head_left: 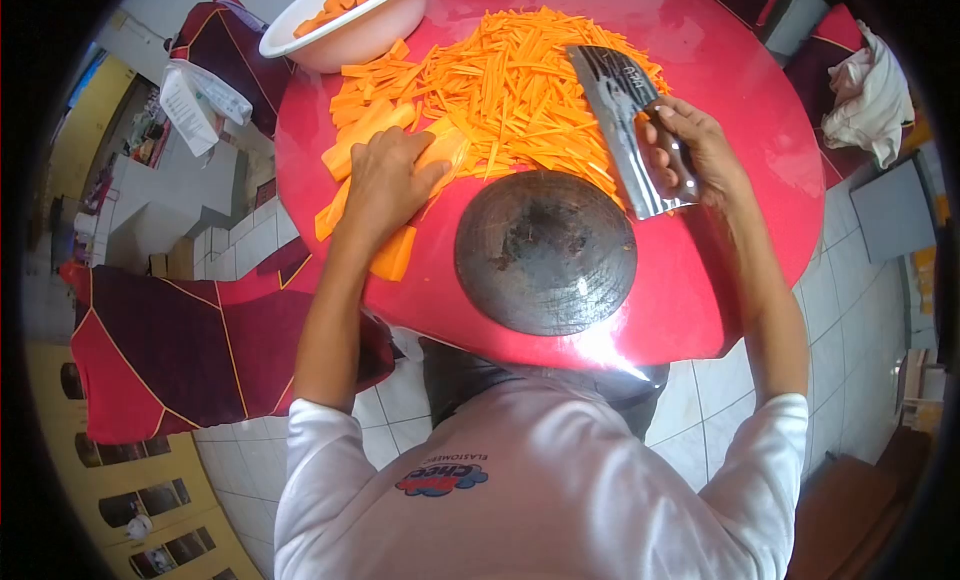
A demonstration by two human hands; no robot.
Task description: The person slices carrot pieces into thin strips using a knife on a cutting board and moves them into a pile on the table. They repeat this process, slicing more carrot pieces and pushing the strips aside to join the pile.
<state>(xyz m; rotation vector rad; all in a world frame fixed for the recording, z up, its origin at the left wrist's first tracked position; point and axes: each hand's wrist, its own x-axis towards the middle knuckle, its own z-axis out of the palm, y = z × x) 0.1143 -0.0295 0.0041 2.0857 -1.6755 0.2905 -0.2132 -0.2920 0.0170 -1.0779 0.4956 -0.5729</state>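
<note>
My right hand [692, 150] grips the dark handle of a cleaver [615, 110], whose broad blade is held over the right side of a heap of carrot strips [525, 85]. On the left, my left hand [390, 180] is curled over flat carrot slices [448, 152], with the thumb along their near side; part of what it grasps is hidden under the fingers. More carrot slices [395, 255] lie beside and below that hand. A round dark cutting board [545, 255] rests on the table's near edge, between my forearms, with no carrot on it.
A white basin [350, 28] with carrot pieces stands at the table's back left. The round table [760, 190] has a shiny red cover. Chairs with red and dark covers [165, 350] stand around it, one holding a white cloth [868, 100].
</note>
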